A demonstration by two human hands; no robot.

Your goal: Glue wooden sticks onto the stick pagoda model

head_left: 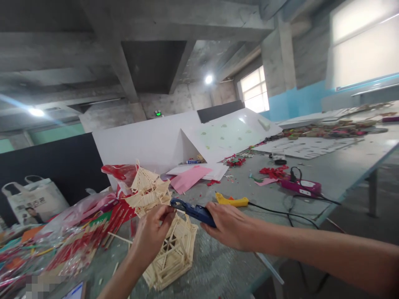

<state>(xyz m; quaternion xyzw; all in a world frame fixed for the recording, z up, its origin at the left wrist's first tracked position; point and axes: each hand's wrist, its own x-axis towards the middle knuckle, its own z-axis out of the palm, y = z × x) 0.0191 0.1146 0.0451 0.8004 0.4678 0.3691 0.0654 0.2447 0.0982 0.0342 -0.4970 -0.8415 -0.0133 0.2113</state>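
My right hand [226,224] is wrapped round the handle of a dark blue tool [195,211], whose head points left. At the tool's head, the fingers of my left hand [156,228] are pinched together; what they hold is too small to make out. Just beyond my left hand rises a pointed, tiered model of thin wooden sticks [148,187]. Below the tool lies a many-sided stick frame [174,249] with a spoked centre, partly covered by my left hand and wrist.
A yellow glue gun [232,201] with a black cable lies beyond my right hand. Further right is a purple power strip [301,187]. Plastic-wrapped red sticks [77,245] crowd the left, near a white bag [37,201]. Pink paper [190,179] and white boards stand or lie behind.
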